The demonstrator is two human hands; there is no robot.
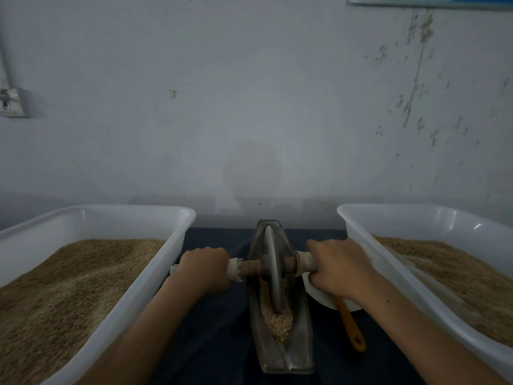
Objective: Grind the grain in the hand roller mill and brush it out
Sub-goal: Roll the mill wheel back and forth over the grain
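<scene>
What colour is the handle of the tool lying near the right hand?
Orange-yellow: the long plastic-looking tool handle, seen in the head view, beside the right hand.

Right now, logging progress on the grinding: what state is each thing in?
Left hand: grips the axle's left end.
Right hand: grips the right end.
Wheel: upright in the trough.
Trough: holds crushed grain.
Left tub: holds grain.
Brush: lying unused.

A long boat-shaped metal trough [280,354] lies lengthwise down the middle of the dark bench, its far tip near the back edge. A thin grey disc [272,269] stands upright in its groove on a wooden axle [251,266] lying crosswise. Crushed pale grain [277,319] fills the near half of the groove.
</scene>
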